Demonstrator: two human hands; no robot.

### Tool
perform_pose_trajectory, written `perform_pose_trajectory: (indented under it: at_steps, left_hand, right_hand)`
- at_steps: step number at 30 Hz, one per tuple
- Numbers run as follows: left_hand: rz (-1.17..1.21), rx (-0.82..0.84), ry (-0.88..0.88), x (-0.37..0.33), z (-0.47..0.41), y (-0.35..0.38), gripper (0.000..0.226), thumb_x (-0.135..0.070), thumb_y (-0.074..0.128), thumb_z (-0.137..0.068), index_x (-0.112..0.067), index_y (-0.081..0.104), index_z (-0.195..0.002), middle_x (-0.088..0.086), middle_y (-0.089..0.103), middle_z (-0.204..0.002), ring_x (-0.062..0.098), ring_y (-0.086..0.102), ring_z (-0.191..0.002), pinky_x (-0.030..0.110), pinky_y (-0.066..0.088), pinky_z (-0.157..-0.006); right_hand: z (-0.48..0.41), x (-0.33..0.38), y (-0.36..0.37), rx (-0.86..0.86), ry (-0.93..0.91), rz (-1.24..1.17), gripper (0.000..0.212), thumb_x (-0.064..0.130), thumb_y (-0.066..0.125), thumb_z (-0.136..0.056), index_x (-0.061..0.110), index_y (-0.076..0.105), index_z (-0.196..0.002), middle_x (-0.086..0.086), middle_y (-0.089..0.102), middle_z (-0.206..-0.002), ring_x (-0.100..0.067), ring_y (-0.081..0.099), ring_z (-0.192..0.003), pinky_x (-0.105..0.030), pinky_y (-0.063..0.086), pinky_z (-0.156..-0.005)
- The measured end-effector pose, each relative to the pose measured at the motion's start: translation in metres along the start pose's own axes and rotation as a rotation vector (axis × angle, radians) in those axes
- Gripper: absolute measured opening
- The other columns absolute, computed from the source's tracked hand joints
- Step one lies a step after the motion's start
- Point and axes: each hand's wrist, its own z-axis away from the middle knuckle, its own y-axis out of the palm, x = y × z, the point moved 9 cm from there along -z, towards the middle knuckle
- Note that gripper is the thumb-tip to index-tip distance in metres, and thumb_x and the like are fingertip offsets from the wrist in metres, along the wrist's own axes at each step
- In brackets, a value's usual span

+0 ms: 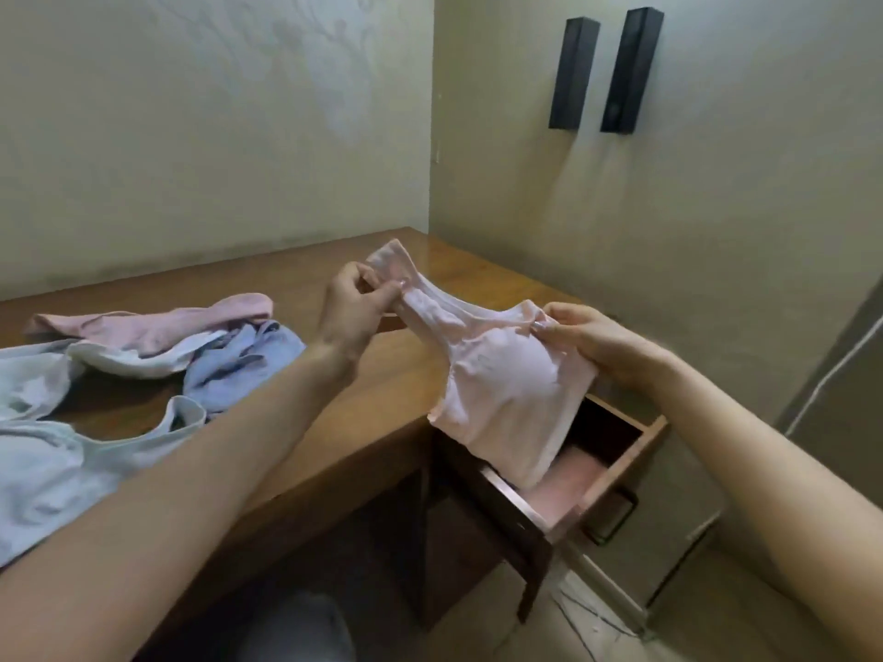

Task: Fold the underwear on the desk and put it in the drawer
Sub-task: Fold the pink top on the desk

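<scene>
A pale pink bra top (506,389) hangs in the air over the desk's right end and the open drawer (616,465). My left hand (356,308) pinches one shoulder strap, and my right hand (592,346) grips the other upper corner. The garment's lower edge dangles into the drawer opening, where a pink item (568,480) lies on the bottom. On the wooden desk (334,422) to the left lie more underwear pieces: a dusty pink one (157,327), a white one (143,360), a lavender-blue one (239,360) and a light blue top (57,461).
The desk stands in a corner with walls behind and to the right. The drawer sticks out toward me with a dark handle (616,518) on its front. Two black boxes (604,71) are mounted on the right wall. A dark gap lies under the desk.
</scene>
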Motion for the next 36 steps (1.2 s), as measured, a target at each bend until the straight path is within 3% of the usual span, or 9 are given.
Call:
perform_pose_trajectory:
  at_steps: [4,8,10,13,20,23,25,32,36]
  left_hand:
    - [-0.443,0.094,0.195,0.015,0.008,0.085,0.024,-0.010,0.063,-0.081,-0.010,0.050,-0.101,0.013,0.065,-0.096,0.028,0.064,-0.086,0.036,0.055,-0.069]
    - [-0.771,0.383,0.191,0.067,0.020,0.148,0.013,-0.011,0.054,-0.083,-0.011,0.050,-0.095,0.018,0.067,-0.094,0.035,0.062,-0.085,0.036,0.047,-0.067]
    - [-0.844,0.487,0.136,0.092,0.024,0.159,0.011,-0.015,0.050,-0.086,-0.013,0.043,-0.095,0.019,0.066,-0.096,0.037,0.063,-0.083,0.044,0.053,-0.071]
    - [-0.921,0.509,0.187,0.102,0.025,0.166,0.012,-0.017,0.046,-0.089,-0.012,0.041,-0.099,0.012,0.061,-0.087,0.035,0.058,-0.080,0.037,0.044,-0.065]
    - [-0.908,0.667,0.182,0.124,0.032,0.185,0.003,-0.012,0.043,-0.091,-0.012,0.041,-0.093,-0.002,0.048,-0.071,0.023,0.048,-0.072,0.033,0.029,-0.056]
    - [-0.809,0.704,0.023,0.156,0.035,0.186,0.005,-0.016,0.044,-0.093,-0.015,0.044,-0.088,-0.004,0.053,-0.075,0.020,0.059,-0.076,0.028,0.044,-0.061]
    - [-0.746,0.706,-0.085,0.180,0.039,0.185,0.010,-0.021,0.046,-0.095,-0.012,0.050,-0.092,0.001,0.059,-0.087,0.019,0.063,-0.081,0.029,0.051,-0.068]
    - [-0.781,0.743,-0.180,0.223,0.052,0.192,0.016,-0.030,0.042,-0.097,-0.014,0.047,-0.094,-0.002,0.052,-0.084,0.008,0.049,-0.069,0.019,0.034,-0.055]
    - [-0.810,0.689,-0.164,0.227,0.045,0.192,0.017,-0.026,0.042,-0.097,-0.011,0.046,-0.090,0.002,0.052,-0.077,0.009,0.049,-0.062,0.012,0.037,-0.047]
  right_hand:
    - [0.009,-0.073,-0.045,-0.150,0.062,0.089,0.013,0.025,0.059,-0.092,0.017,0.056,-0.082,-0.001,0.059,-0.079,-0.011,0.055,-0.070,-0.025,0.041,-0.061]
    - [0.008,-0.143,-0.056,-0.202,0.159,0.227,0.019,0.021,0.057,-0.093,0.020,0.051,-0.074,0.003,0.053,-0.074,-0.009,0.049,-0.070,-0.027,0.038,-0.062]
    - [0.006,-0.163,-0.048,-0.170,0.200,0.283,0.021,0.026,0.054,-0.094,0.023,0.050,-0.073,0.005,0.051,-0.074,-0.008,0.048,-0.069,-0.027,0.037,-0.062]
    - [0.003,-0.176,-0.030,-0.004,0.273,0.394,0.023,0.032,0.047,-0.097,0.025,0.047,-0.075,0.008,0.050,-0.076,-0.007,0.047,-0.069,-0.020,0.035,-0.060]
    - [0.027,-0.213,-0.032,0.358,0.605,0.326,0.022,0.028,0.051,-0.095,0.014,0.059,-0.110,-0.006,0.068,-0.111,-0.021,0.067,-0.100,-0.037,0.051,-0.094]
    - [0.058,-0.230,-0.043,0.425,0.719,0.380,0.024,0.024,0.052,-0.094,0.016,0.059,-0.115,-0.007,0.069,-0.114,-0.024,0.068,-0.102,-0.035,0.053,-0.090]
    - [0.080,-0.246,-0.049,0.472,0.776,0.367,0.024,0.026,0.054,-0.091,0.020,0.060,-0.114,-0.011,0.068,-0.118,-0.031,0.064,-0.110,-0.045,0.049,-0.099]
    - [0.101,-0.267,-0.049,0.534,0.806,0.337,0.035,0.026,0.052,-0.089,0.016,0.058,-0.122,-0.014,0.066,-0.122,-0.037,0.060,-0.115,-0.051,0.043,-0.101]
    - [0.093,-0.269,-0.051,0.494,0.845,0.362,0.034,0.024,0.057,-0.084,0.019,0.060,-0.118,-0.017,0.066,-0.120,-0.038,0.065,-0.107,-0.050,0.051,-0.090]
